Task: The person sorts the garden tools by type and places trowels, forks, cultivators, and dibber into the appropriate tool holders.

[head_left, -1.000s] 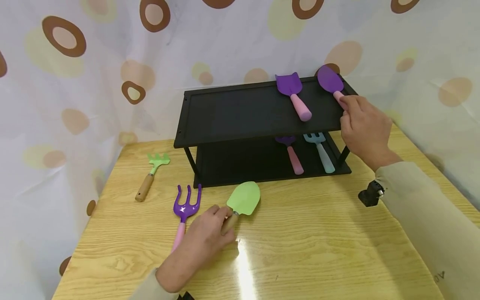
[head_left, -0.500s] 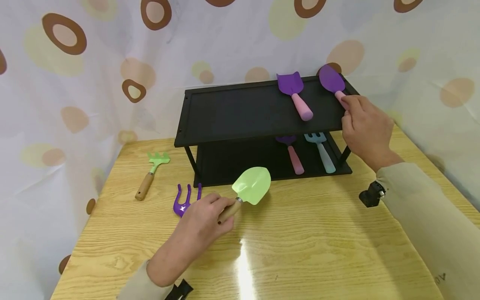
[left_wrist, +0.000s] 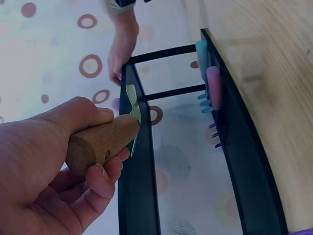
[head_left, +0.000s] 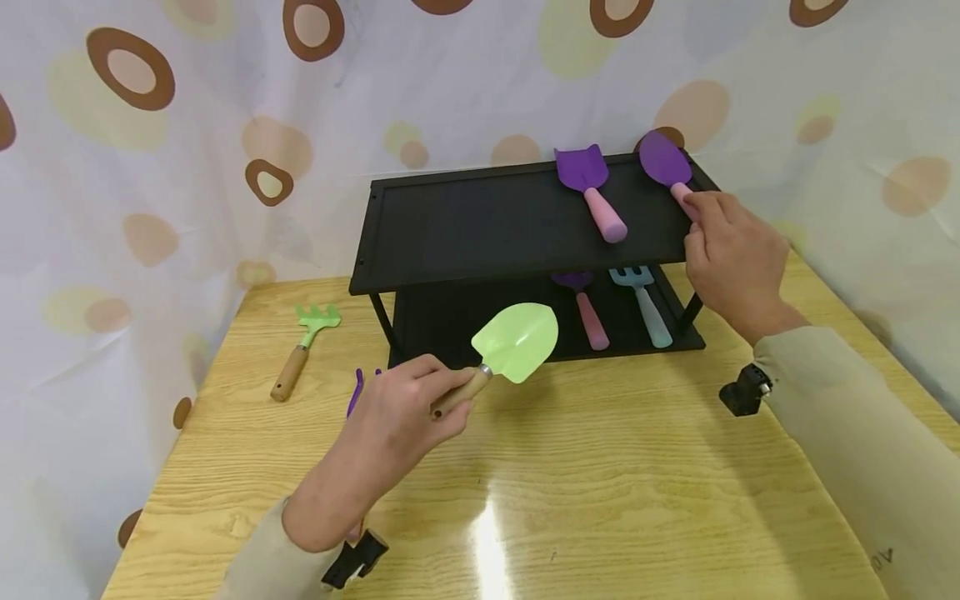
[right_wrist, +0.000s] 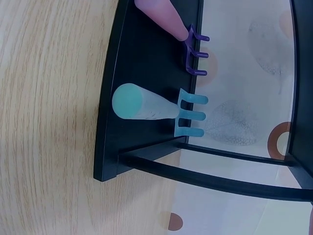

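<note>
My left hand [head_left: 405, 412] grips the wooden handle of a light-green trowel [head_left: 519, 340], raised over the table in front of the black two-tier rack [head_left: 465, 225]. In the left wrist view its handle [left_wrist: 105, 139] lies between thumb and fingers. At the rack's right end my right hand [head_left: 738, 254] pinches the pink handle of a purple trowel [head_left: 665, 158], which lies on the top shelf. Beside it rests a purple shovel [head_left: 583, 169] with a pink handle. Below my left hand a purple fork [head_left: 356, 393] is mostly hidden.
On the lower shelf lie a blue fork [head_left: 651, 317] and a purple fork with a pink handle [head_left: 592, 321]. A green rake [head_left: 303, 350] with a wooden handle is at the table's left. A patterned cloth [head_left: 450, 100] hangs behind.
My left hand has lifted the green trowel off the table and moved it up toward the rack, covering more of the purple fork. My right hand has stayed in place.
</note>
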`<control>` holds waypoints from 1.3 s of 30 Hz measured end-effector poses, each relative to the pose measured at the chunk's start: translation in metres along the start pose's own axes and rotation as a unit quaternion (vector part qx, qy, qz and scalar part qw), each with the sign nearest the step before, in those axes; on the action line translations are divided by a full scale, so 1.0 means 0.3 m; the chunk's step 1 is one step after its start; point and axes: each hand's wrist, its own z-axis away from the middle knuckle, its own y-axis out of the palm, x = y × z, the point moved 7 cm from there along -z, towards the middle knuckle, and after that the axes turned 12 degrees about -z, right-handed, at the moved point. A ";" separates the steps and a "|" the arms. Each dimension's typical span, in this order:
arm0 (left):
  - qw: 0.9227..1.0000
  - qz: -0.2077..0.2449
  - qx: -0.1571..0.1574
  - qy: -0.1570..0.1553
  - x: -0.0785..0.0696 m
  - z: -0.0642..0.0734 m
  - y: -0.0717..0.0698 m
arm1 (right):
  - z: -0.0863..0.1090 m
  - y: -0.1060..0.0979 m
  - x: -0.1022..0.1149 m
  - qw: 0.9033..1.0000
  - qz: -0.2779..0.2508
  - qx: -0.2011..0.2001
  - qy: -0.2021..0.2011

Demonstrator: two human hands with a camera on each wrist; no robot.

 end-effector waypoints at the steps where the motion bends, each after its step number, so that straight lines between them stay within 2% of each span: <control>1: 1.000 0.003 -0.001 0.002 -0.001 -0.007 -0.006 | 0.001 0.000 -0.001 1.000 0.001 0.001 0.002; 12: 0.999 0.026 -0.019 -0.013 0.019 -0.090 -0.061 | 0.005 0.005 -0.005 1.000 0.004 0.011 0.012; 19: 0.998 0.036 -0.011 -0.044 0.038 -0.149 -0.058 | 0.004 0.000 -0.005 1.000 0.004 0.003 0.008; 28: 0.997 0.015 -0.004 -0.082 0.090 -0.242 -0.028 | 0.003 0.005 -0.003 1.000 0.003 -0.001 0.002; 32: 0.995 0.004 0.009 -0.100 0.107 -0.293 -0.015 | 0.003 0.003 -0.003 1.000 0.001 -0.003 0.005; 39: 0.988 -0.023 0.061 -0.137 0.127 -0.373 0.030 | 0.002 0.007 -0.004 1.000 0.003 0.000 0.008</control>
